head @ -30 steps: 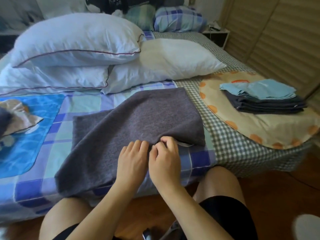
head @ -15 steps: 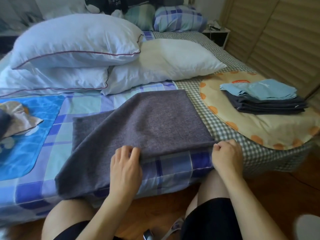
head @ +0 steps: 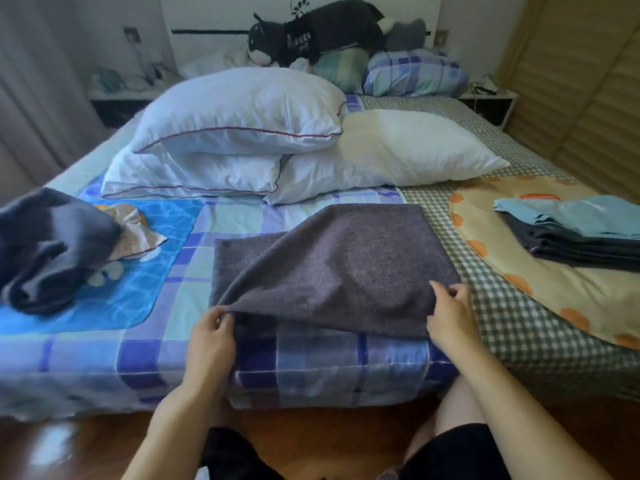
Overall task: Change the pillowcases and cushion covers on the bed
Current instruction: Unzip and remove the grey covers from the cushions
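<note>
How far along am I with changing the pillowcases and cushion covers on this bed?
Done, it seems: three white pillows lie bare, and a crumpled dark cloth sits at the left, likely a removed cover. In hand: your left hand and right hand pinch the near edge of the grey cover, lifting it. Left: the folded stack at the right looks untouched, and no pillow wears a fresh case yet.

The cover [head: 332, 268] pinched in the fingers [head: 221, 315] is dark grey, the sheet [head: 311, 362] just under the fingers has blue and purple checks, the pillows [head: 242, 112] far past the fingers are white, and the blanket [head: 512, 320] beside the right fingers has small grey-and-white checks.
</note>
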